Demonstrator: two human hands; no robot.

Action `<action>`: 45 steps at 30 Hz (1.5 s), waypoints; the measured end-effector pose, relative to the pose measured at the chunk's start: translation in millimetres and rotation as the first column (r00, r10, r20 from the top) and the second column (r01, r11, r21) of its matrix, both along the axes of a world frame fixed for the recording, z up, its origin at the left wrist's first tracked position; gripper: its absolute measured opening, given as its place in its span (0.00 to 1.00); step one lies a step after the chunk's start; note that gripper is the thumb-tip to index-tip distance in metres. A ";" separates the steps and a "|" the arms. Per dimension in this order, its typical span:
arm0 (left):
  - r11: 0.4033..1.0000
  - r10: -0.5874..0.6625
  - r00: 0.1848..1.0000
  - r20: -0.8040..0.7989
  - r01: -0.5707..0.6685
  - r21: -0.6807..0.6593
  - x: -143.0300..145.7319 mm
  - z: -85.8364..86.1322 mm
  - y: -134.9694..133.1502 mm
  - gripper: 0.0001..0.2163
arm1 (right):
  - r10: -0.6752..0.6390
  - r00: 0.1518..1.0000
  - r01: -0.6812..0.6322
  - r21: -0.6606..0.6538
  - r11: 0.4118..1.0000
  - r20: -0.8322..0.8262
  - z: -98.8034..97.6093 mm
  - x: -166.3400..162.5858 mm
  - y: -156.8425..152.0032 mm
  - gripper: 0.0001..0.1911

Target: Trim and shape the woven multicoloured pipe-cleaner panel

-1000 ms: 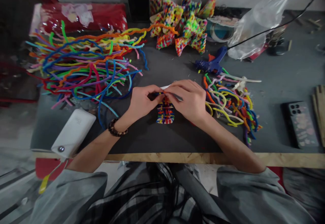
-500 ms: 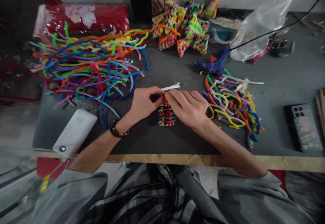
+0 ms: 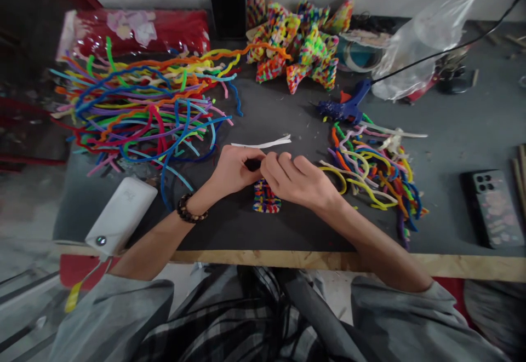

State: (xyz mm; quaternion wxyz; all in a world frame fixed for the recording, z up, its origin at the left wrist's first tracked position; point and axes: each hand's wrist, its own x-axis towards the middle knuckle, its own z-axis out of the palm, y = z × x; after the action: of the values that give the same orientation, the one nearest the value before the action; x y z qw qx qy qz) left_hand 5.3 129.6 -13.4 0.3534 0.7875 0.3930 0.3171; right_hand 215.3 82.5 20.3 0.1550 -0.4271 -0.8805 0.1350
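A small woven piece of multicoloured pipe cleaners (image 3: 267, 197) hangs below my fingers over the dark table. My left hand (image 3: 236, 169) pinches at its upper end with thumb and forefinger. My right hand (image 3: 298, 178) curls over the same end, its fingertips meeting those of the left. The top of the woven piece is hidden behind the fingers. Just beyond my hands lie thin white strips (image 3: 267, 143) on the table.
To the left spreads a pile of long pipe cleaners (image 3: 143, 110), with a white power bank (image 3: 122, 214) nearer me. Finished woven shapes (image 3: 306, 44) stand at the back. A blue glue gun (image 3: 347, 104), cut pipe cleaners (image 3: 370, 165) and a phone (image 3: 495, 208) are rightward.
Both hands have shifted slightly toward me and left, carrying the woven piece with them. More of the white strips now shows behind the hands.
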 end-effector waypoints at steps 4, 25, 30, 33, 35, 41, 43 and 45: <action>0.999 0.035 0.999 -0.004 -0.034 0.040 3.4 -0.8 -2.2 0.04 | -0.095 0.995 0.095 0.036 0.995 -0.014 1.8 -6.8 -2.4 0.19; 0.953 0.278 0.953 0.120 -0.258 -0.159 2.3 -8.1 0.1 0.08 | -0.275 0.792 0.257 -0.111 0.960 -0.546 -19.8 -5.9 17.2 0.06; 0.946 0.274 0.948 0.161 -0.236 -0.222 3.1 -8.3 -2.4 0.09 | -0.473 0.672 0.353 -0.315 0.881 -0.570 -8.5 2.6 22.9 0.14; 0.955 0.265 0.953 0.144 -0.239 -0.174 0.2 -9.4 -0.9 0.08 | -0.424 0.727 0.276 -0.337 0.900 -0.540 -7.6 4.3 25.6 0.17; 0.963 0.247 0.959 0.135 -0.229 -0.140 -1.4 -10.0 -0.4 0.08 | -0.394 0.762 0.238 -0.343 0.909 -0.514 -7.6 2.8 26.3 0.14; 0.962 0.256 0.959 0.125 -0.239 -0.131 -1.2 -6.2 -0.9 0.07 | -0.401 0.780 0.236 -0.367 0.899 -0.480 -4.5 -0.1 28.7 0.09; 0.962 0.258 0.957 0.135 -0.241 -0.129 -0.8 -4.1 -0.8 0.07 | -0.393 0.773 0.192 -0.407 0.893 -0.498 -3.3 1.9 30.5 0.10; 0.962 0.260 0.954 0.148 -0.242 -0.128 -0.6 -2.8 -0.9 0.07 | -0.385 0.761 0.148 -0.437 0.887 -0.522 -2.9 4.5 32.4 0.11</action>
State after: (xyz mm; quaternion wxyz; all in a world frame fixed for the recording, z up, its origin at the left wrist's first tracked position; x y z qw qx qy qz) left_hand 4.7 128.8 -16.3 0.3834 0.6822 0.4761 0.4013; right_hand 219.8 114.8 17.4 0.3578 -0.5071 -0.6736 0.4015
